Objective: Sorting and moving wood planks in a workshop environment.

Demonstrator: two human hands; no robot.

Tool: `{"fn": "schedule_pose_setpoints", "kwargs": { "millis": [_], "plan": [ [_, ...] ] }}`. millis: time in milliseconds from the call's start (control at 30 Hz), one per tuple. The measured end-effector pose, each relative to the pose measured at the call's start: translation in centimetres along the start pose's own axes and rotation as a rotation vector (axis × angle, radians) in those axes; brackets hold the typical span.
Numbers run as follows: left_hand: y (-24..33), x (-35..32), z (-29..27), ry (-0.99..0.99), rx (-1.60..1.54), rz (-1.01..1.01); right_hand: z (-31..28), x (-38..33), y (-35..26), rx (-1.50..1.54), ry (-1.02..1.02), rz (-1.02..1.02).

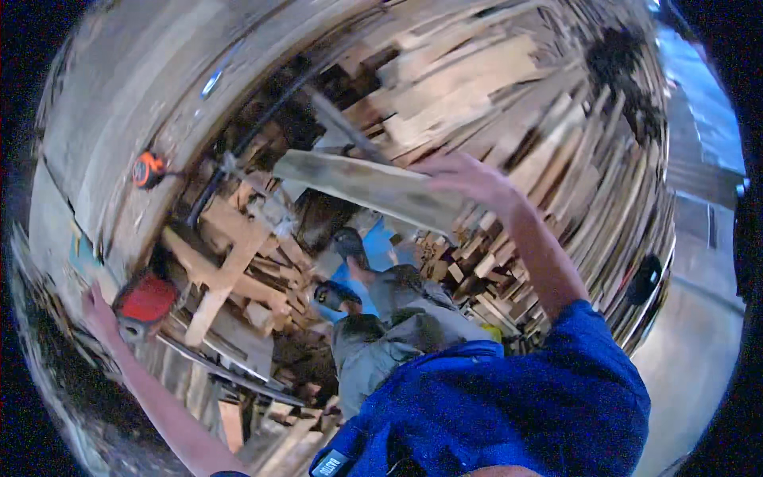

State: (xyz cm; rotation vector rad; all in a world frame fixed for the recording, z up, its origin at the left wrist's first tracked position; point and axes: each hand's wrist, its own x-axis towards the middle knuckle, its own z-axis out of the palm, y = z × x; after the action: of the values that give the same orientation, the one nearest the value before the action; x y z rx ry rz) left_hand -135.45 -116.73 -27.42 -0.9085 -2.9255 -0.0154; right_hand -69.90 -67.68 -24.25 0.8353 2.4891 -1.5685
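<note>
The right hand (pixel 465 176) was out toward two o'clock from the middle of the view, against the upper edge of a pale wooden board (pixel 369 184), its fingers stretched along the wood; motion blur hid the thumb, so I could not tell whether it was gripping. The board itself was at twelve o'clock, slanting from about eleven down toward two, over the lap side of the scene. The left hand (pixel 99 315) reached out between eight and nine o'clock, just beside a red-and-black object (pixel 149 300) – whether its fingers were wide, narrow or closed on anything, I could not tell. On the worktop (pixel 103 139), an orange-and-black tape measure (pixel 147 170) sat between nine and ten o'clock, and a small blue item (pixel 211 83) lay farther up, between ten and eleven. Crossed pieces of timber (pixel 230 278) were near eight-thirty, inward of the red-and-black object. Long planks (pixel 588 171) were heaped from one o'clock round to three – with short wood offcuts (pixel 486 266) closer in, below the board's right end. Dark footwear (pixel 337 297) showed near seven o'clock, next to a blue sheet (pixel 377 246).
</note>
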Motion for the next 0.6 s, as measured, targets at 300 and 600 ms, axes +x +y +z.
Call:
{"fn": "schedule_pose_setpoints", "kwargs": {
  "millis": [300,600],
  "plan": [
    [7.0,-2.3,-6.4,-0.157,0.151,-0.209,-4.2,-35.3,-9.3,0.347,0.67,0.429],
    [4.3,-5.6,-2.5,-0.272,0.013,-0.07,1.7,-33.0,-0.2,0.515,1.29,0.052]
  ]
}}
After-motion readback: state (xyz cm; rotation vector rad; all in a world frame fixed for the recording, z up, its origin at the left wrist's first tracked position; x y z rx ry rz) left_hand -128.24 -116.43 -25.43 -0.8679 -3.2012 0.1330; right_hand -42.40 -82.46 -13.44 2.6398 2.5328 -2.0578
